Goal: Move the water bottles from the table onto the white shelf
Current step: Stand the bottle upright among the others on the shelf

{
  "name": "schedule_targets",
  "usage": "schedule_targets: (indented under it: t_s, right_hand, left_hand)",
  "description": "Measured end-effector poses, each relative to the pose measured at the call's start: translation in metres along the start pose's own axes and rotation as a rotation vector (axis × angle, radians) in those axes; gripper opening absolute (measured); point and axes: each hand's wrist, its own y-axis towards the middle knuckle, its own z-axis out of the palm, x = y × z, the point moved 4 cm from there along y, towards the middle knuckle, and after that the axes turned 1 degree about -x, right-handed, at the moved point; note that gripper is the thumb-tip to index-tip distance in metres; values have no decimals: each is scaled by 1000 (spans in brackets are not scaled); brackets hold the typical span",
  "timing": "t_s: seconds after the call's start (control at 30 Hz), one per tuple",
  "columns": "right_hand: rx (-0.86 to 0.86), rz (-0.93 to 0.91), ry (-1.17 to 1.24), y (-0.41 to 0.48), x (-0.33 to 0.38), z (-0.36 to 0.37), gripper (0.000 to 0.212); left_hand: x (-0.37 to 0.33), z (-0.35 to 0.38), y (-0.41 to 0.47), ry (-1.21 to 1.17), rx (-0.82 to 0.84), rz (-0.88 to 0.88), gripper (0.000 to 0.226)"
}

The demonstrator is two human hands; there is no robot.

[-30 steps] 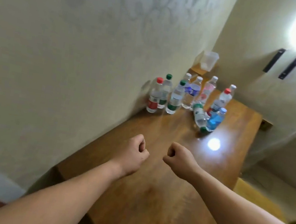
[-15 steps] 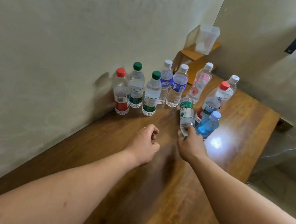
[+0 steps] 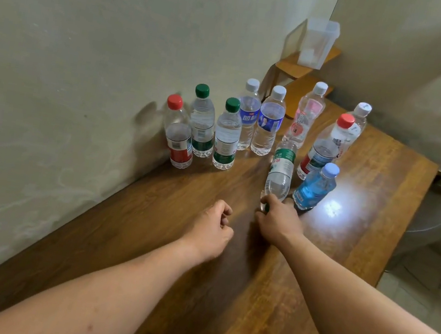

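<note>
— Pale plaster wall on my feed, with a brown wooden table [image 3: 367, 189] pushed against it.

— Which bottle is in play?

— I see a clear plastic bottle with a green label [image 3: 280, 173] lying on its side on the table, base toward the wall and neck toward the person. It is see-through, with red print on the label.

— And around it?

— Everything else stands upright. Just right of the lying bottle is a small bottle of blue liquid [image 3: 315, 186]. Beyond that one is a tall red-capped bottle [image 3: 325, 145]. Behind the lying bottle are a pink-labelled bottle [image 3: 305, 116] and two blue-labelled bottles [image 3: 269, 122]. Off to its left, nearer the wall, are two green-capped bottles [image 3: 227, 136] and a red-labelled bottle [image 3: 178, 132].

— The hands?

— I have the right hand [image 3: 277, 221] at the neck end of the lying bottle. Its fingers curl round the neck, with a sliver of green cap showing between them. The left hand [image 3: 211, 228] is to the left of that neck, near the right hand but apart from it. It is curled into a fist with nothing in it. I cannot tell whether it rests on the wood.
</note>
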Motion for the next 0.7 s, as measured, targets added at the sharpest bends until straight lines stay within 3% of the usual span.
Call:
schedule_targets:
  t_s: [0.2, 0.37, 0.6, 0.7]
  right_hand:
    - [-156, -146, -12, -42, 18, -7, 27]
    - [-279, -302, 30, -80, 48, -55, 13]
    - [-196, -465, 44, -162, 127, -76, 8]
    - [-156, -577, 41, -218, 171, -64, 7]
  left_hand:
    - [7, -14, -10, 104, -1, 43, 38]
    - [-9, -31, -23, 257, 21, 137, 60]
    - [-1, -73, -77, 216, -18, 179, 103]
    - [18, -104, -123, 146, -42, 222, 80]
